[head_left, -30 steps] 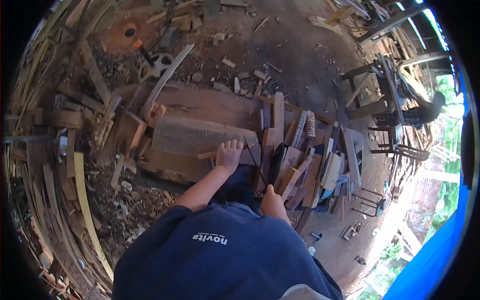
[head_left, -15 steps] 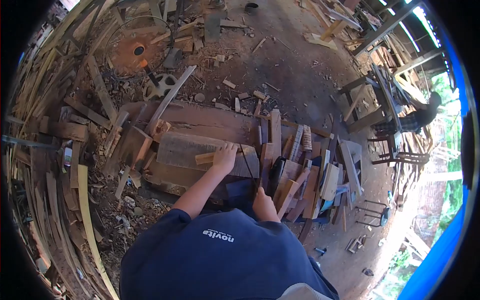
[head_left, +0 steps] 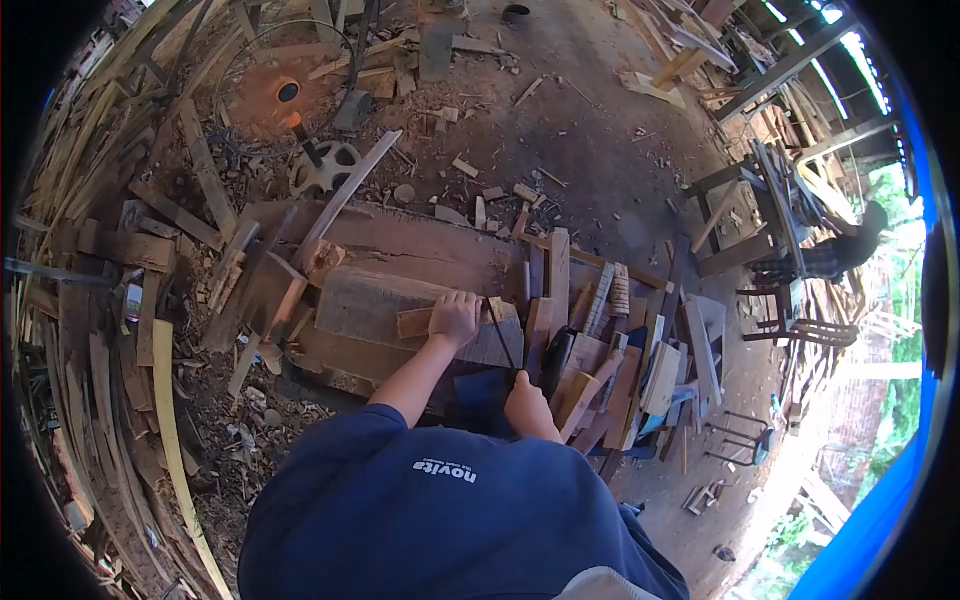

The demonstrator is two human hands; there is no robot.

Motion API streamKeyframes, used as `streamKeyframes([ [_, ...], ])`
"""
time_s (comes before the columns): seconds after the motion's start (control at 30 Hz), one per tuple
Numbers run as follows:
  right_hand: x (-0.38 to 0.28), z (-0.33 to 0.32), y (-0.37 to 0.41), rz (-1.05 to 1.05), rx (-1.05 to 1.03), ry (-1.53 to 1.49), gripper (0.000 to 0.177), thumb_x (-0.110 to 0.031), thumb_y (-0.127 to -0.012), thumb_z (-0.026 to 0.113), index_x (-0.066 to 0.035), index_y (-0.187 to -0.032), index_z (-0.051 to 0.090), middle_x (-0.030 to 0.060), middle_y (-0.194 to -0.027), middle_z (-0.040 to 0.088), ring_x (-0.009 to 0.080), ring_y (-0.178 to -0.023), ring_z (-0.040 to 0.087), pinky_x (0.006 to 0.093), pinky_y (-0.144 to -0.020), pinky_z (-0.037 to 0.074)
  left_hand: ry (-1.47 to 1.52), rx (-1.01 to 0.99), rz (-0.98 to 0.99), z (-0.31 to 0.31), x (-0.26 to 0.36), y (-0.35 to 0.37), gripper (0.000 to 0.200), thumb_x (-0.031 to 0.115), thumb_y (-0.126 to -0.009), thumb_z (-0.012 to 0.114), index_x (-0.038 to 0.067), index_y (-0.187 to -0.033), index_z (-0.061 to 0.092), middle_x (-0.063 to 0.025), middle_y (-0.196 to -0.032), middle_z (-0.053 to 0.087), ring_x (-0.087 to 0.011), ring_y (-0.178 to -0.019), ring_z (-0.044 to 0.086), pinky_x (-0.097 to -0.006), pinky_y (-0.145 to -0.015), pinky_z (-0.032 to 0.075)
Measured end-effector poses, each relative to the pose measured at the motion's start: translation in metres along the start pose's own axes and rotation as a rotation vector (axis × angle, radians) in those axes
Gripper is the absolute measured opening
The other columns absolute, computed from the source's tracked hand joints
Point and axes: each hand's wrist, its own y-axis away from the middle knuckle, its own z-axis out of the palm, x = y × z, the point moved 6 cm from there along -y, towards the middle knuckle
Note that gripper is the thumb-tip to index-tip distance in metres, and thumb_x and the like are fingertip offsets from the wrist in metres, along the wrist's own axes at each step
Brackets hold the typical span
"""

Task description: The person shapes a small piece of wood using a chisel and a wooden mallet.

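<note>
My left hand (head_left: pixel 456 319) is closed around a short wooden block (head_left: pixel 414 323) and presses it on a thick grey board (head_left: pixel 370 303). This board lies on a low wooden bench (head_left: pixel 420 240). To the right, my right hand (head_left: pixel 528 406) grips the near end of a long, thin dark tool (head_left: pixel 503 335). The tool slants up and left, its far end beside my left fingers, at the right end of the block. Its exact kind is too small to tell.
Wood pieces (head_left: pixel 590 370) are heaped right of my right hand. A slanting plank (head_left: pixel 350 195) and a spoked wheel (head_left: pixel 325 170) stand beyond the bench. A person (head_left: pixel 845 255) is at the far right near a chair (head_left: pixel 800 325). Long strips (head_left: pixel 170 440) lie left.
The whole view has shifted slightly. The dark tool has changed its slant a little against the block, and my right hand has moved slightly. Both hands keep their holds.
</note>
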Motion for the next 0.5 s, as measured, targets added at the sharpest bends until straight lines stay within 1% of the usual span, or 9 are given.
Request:
streamKeyframes([
  [0.07, -0.004, -0.005, -0.006, -0.006, -0.034, -0.001, 0.020, -0.012, -0.091, 0.044, -0.005, -0.110, 0.046, 0.0336, -0.098, 0.064, 0.0506, -0.094, 0.063, 0.0568, -0.082, 0.050, 0.016, 0.032, 0.005, 0.005, -0.002, 0.000, 0.027, 0.028, -0.096, 0.046, 0.008, -0.092, 0.064, -0.0115, -0.090, 0.066, -0.0278, -0.092, 0.062, -0.0417, -0.083, 0.047],
  [0.13, -0.006, -0.003, -0.022, -0.052, -0.006, 0.001, 0.019, -0.013, -0.093, 0.043, -0.004, -0.109, 0.046, 0.0354, -0.095, 0.063, 0.0520, -0.093, 0.062, 0.0583, -0.081, 0.049, 0.023, 0.168, 0.065, 0.000, -0.001, 0.000, 0.027, 0.030, -0.095, 0.047, 0.009, -0.086, 0.061, -0.0107, -0.085, 0.064, -0.0273, -0.085, 0.062, -0.0410, -0.077, 0.048],
  [0.17, -0.010, -0.002, -0.031, -0.098, 0.029, -0.001, 0.018, -0.014, -0.094, 0.043, -0.002, -0.107, 0.046, 0.0372, -0.092, 0.062, 0.0534, -0.091, 0.061, 0.0598, -0.080, 0.049, 0.021, 0.169, 0.061, 0.000, -0.001, 0.000, 0.027, 0.030, -0.095, 0.047, 0.009, -0.086, 0.061, -0.0107, -0.085, 0.064, -0.0273, -0.085, 0.062, -0.0410, -0.077, 0.048],
  [0.27, -0.022, -0.001, -0.053, -0.146, 0.035, -0.017, 0.018, -0.013, -0.093, 0.045, -0.002, -0.107, 0.046, 0.0373, -0.092, 0.062, 0.0536, -0.092, 0.061, 0.0599, -0.081, 0.048, 0.024, 0.119, 0.022, 0.002, -0.002, 0.000, 0.028, 0.030, -0.094, 0.048, 0.009, -0.083, 0.062, -0.0102, -0.085, 0.065, -0.0275, -0.086, 0.063, -0.0408, -0.077, 0.048],
  [0.3, -0.010, 0.007, -0.059, -0.143, 0.037, -0.017, 0.018, -0.013, -0.093, 0.045, -0.002, -0.107, 0.046, 0.0373, -0.092, 0.062, 0.0536, -0.092, 0.061, 0.0599, -0.081, 0.048, 0.051, 0.140, 0.016, 0.002, -0.002, 0.000, 0.028, 0.030, -0.094, 0.048, 0.010, -0.082, 0.063, -0.0100, -0.085, 0.065, -0.0276, -0.086, 0.063, -0.0408, -0.077, 0.048],
  [0.37, 0.013, 0.031, -0.070, -0.206, -0.080, 0.012, 0.021, -0.011, -0.092, 0.043, -0.003, -0.111, 0.048, 0.0349, -0.101, 0.062, 0.0512, -0.101, 0.060, 0.0567, -0.087, 0.048, 0.073, 0.164, 0.017, 0.001, -0.002, -0.002, 0.028, 0.030, -0.094, 0.048, 0.010, -0.081, 0.063, -0.0098, -0.084, 0.066, -0.0276, -0.085, 0.063, -0.0407, -0.078, 0.048],
  [0.4, 0.005, 0.019, -0.055, -0.207, -0.077, 0.008, 0.021, -0.011, -0.092, 0.043, -0.003, -0.111, 0.048, 0.0349, -0.101, 0.062, 0.0512, -0.101, 0.060, 0.0567, -0.087, 0.048, 0.065, 0.162, 0.011, 0.001, -0.002, -0.002, 0.028, 0.030, -0.094, 0.048, 0.010, -0.082, 0.063, -0.0098, -0.085, 0.066, -0.0277, -0.086, 0.064, -0.0407, -0.078, 0.048],
  [0.47, -0.015, -0.022, -0.007, -0.028, -0.111, -0.050, 0.019, -0.011, -0.093, 0.042, -0.003, -0.108, 0.049, 0.0348, -0.101, 0.062, 0.0517, -0.101, 0.059, 0.0569, -0.087, 0.047, 0.058, 0.159, 0.003, 0.003, -0.004, -0.002, 0.028, 0.030, -0.094, 0.048, 0.010, -0.082, 0.064, -0.0099, -0.085, 0.066, -0.0277, -0.086, 0.064, -0.0406, -0.078, 0.048],
  [0.5, -0.014, -0.019, -0.012, -0.027, -0.112, -0.050, 0.019, -0.011, -0.093, 0.042, -0.003, -0.108, 0.049, 0.0348, -0.101, 0.062, 0.0517, -0.101, 0.059, 0.0569, -0.087, 0.047, 0.057, 0.154, 0.006, 0.002, -0.004, -0.002, 0.028, 0.030, -0.094, 0.048, 0.009, -0.082, 0.064, -0.0100, -0.086, 0.066, -0.0278, -0.086, 0.064, -0.0405, -0.079, 0.049],
])
